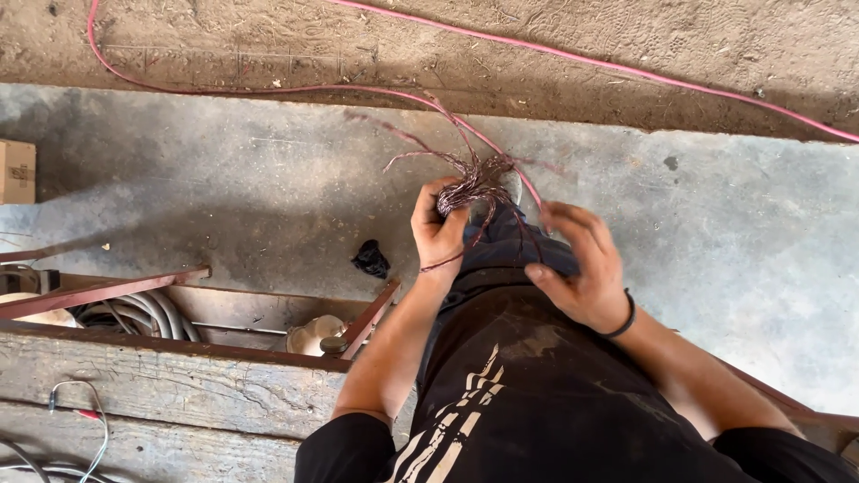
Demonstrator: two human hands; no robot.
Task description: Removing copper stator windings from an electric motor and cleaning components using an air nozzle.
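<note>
My left hand point(438, 229) is closed around a tangled bundle of thin reddish-brown wire point(477, 182), held over my raised knee. Loose wire ends stick out from the bundle to the left and upward. My right hand point(582, 268) is beside it with fingers spread, resting on my dark trouser leg point(510, 255), a black band on its wrist. It holds nothing that I can see. A long pink cable point(268, 89) runs across the ground behind the bundle.
A rusty metal frame point(107, 291) and grey hoses point(152, 313) lie at the left above worn wooden planks point(161, 385). A small black scrap point(370, 259) sits on the concrete floor. A cardboard box point(16, 170) stands at the far left edge.
</note>
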